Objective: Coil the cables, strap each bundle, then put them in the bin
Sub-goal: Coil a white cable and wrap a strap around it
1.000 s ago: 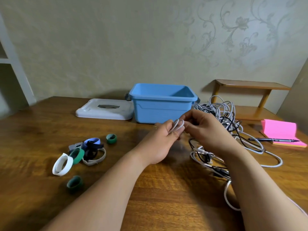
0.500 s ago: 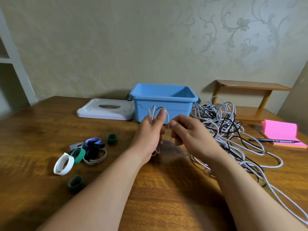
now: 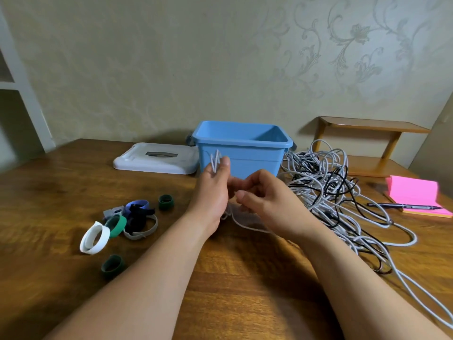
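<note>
Several loops of white cable (image 3: 215, 161) pinched in left hand (image 3: 212, 192), right hand (image 3: 267, 200) beside, gripping same cable

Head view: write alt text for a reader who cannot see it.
A person's left hand holds small loops of white cable upright above a wooden table, the right hand curled close beside it. Behind stand an open blue bin and a white lid; a cable tangle lies right, coloured straps left.

Left hand (image 3: 212, 192) upright, pinching cable loops (image 3: 215, 160) — right hand (image 3: 266, 201) curled beside it.
</note>
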